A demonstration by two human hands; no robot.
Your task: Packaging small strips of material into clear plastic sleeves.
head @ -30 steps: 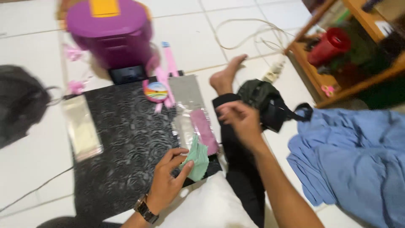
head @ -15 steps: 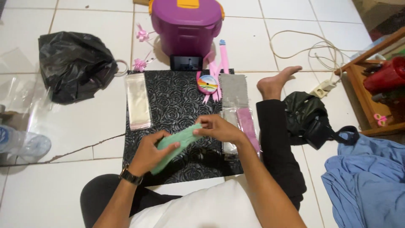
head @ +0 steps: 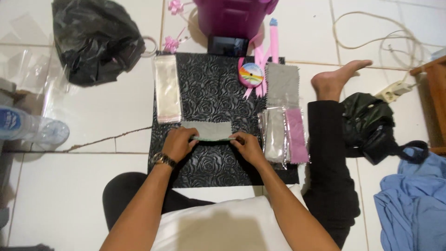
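Observation:
A green-grey strip of cloth lies flat across a black rose-embossed mat on the tiled floor. My left hand pinches its left end and my right hand pinches its right end, both pressing it against the mat. A wristwatch sits on my left wrist. To the right of my right hand lie clear sleeves holding a grey cloth and a pink cloth.
A clear packet stack, a grey cloth, a ribbon roll and pink ribbons lie on the mat. Behind stand a purple bin and a phone. Black bags, water bottles, blue cloth and a cable surround.
My right hand came from the dark bag at the right to the green cloth. Both hands then stretched the cloth out and laid it flat on the mat. The view swung left.

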